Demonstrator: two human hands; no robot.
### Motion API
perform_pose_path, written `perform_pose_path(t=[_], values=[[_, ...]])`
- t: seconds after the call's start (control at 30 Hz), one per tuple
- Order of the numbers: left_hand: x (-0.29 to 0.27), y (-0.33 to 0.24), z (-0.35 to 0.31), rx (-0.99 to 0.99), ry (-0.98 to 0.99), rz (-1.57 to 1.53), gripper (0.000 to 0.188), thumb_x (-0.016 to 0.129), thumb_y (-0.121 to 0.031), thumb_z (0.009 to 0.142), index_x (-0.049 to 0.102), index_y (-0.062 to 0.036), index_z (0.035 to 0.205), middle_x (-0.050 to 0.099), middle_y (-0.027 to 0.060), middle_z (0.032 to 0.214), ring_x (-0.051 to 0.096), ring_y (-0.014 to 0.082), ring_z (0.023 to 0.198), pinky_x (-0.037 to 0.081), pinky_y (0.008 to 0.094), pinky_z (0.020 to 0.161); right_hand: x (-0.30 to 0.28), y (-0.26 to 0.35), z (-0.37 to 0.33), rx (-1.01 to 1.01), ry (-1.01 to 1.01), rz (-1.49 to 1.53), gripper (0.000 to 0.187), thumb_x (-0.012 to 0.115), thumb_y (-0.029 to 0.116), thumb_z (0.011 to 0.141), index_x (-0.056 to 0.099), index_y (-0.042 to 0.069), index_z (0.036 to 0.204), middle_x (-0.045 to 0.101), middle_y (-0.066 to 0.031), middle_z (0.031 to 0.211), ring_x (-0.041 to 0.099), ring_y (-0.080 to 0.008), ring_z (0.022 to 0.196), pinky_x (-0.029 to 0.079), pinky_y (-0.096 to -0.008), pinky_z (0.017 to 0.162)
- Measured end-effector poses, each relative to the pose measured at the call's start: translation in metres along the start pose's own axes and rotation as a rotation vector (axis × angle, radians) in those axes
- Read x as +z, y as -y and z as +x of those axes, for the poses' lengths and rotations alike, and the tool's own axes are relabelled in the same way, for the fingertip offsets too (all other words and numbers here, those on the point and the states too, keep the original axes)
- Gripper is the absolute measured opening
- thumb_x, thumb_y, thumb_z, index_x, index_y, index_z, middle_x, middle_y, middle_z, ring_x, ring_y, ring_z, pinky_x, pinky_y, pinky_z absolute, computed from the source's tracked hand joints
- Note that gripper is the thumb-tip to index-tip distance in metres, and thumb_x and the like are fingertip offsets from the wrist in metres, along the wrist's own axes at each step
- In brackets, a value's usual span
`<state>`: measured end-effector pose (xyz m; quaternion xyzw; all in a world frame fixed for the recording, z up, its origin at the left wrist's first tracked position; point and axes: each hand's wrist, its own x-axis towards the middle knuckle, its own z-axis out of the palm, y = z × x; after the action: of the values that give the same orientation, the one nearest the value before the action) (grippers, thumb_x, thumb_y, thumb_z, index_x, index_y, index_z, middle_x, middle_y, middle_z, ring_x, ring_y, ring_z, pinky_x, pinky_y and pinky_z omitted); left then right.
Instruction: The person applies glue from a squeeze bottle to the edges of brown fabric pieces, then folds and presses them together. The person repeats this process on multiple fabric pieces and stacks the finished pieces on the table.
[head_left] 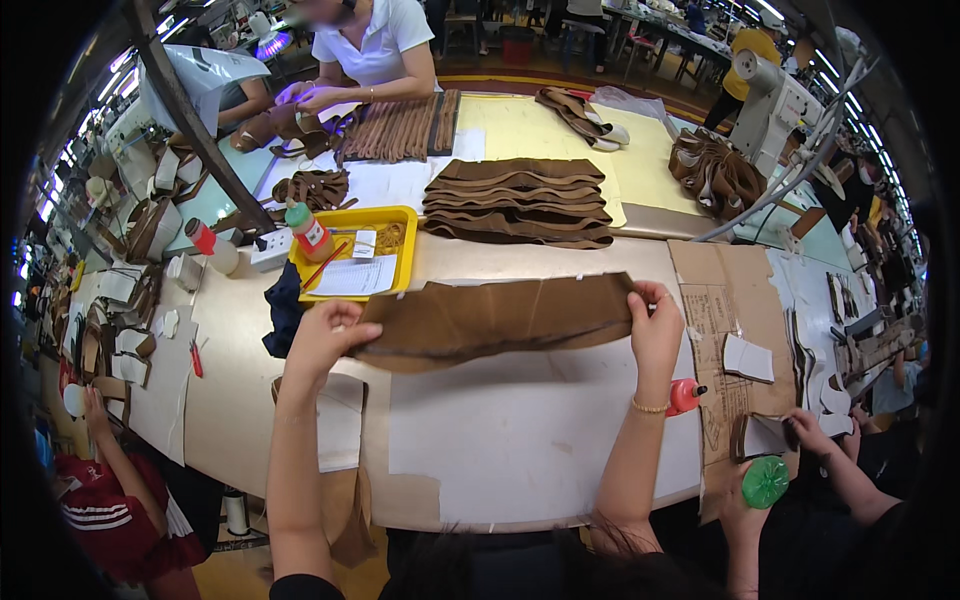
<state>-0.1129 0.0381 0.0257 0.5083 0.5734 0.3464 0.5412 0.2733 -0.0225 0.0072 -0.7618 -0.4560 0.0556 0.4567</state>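
A long brown leather piece (490,315) is stretched between my two hands above the work table. My left hand (335,335) pinches its left end, thumb on top. At its right end my right hand (655,312) grips the upper corner between thumb and fingers. A dark line runs along the piece's lower edge. Beneath it lies a pale sheet (530,430) on the table. Just beyond it rests a stack of similar brown pieces (515,200), laid overlapping.
Left of the stack stands a yellow tray (408,270) with a glue bottle (308,232) and paper. A red bottle (685,396) is near my right forearm. At right, a co-worker's hand holds a green-bottomed bottle (765,483). Across the table another person handles pieces beside brown strips (400,128).
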Motion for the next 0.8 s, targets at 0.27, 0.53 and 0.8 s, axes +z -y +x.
perform_pose_path(t=[0.27, 0.53, 0.8], values=[[0.037, -0.005, 0.117, 0.008, 0.099, 0.235, 0.033, 0.078, -0.008, 0.065, 0.052, 0.0007, 0.084, 0.059, 0.0063, 0.068, 0.059, 0.0120, 0.055, 0.051, 0.0238, 0.040, 0.034, -0.027, 0.043, 0.070, -0.130, -0.136, 0.014, 0.062, 0.005, 0.078, 0.064, 0.002, 0.092, 0.061, -0.0145, 0.083, 0.061, -0.0282, 0.077, 0.047, -0.0365, 0.071], [0.074, 0.015, 0.141, 0.101, 0.002, 0.618, 0.033, 0.081, -0.008, 0.058, 0.055, 0.0006, 0.076, 0.062, 0.0130, 0.069, 0.063, 0.0223, 0.060, 0.051, 0.0324, 0.049, 0.067, -0.071, 0.048, 0.108, -0.145, -0.238, 0.015, 0.063, 0.005, 0.075, 0.065, 0.001, 0.089, 0.063, -0.0150, 0.081, 0.061, -0.0283, 0.075, 0.047, -0.0363, 0.071], [0.092, 0.014, 0.125, 0.231, -0.097, 1.089, 0.037, 0.077, -0.024, 0.064, 0.060, -0.0038, 0.090, 0.064, 0.0144, 0.085, 0.062, 0.0295, 0.083, 0.048, 0.0380, 0.069, 0.077, -0.079, 0.043, 0.172, -0.093, -0.293, 0.024, 0.063, 0.008, 0.077, 0.062, 0.004, 0.101, 0.059, -0.0140, 0.097, 0.057, -0.0289, 0.090, 0.045, -0.0363, 0.082]])
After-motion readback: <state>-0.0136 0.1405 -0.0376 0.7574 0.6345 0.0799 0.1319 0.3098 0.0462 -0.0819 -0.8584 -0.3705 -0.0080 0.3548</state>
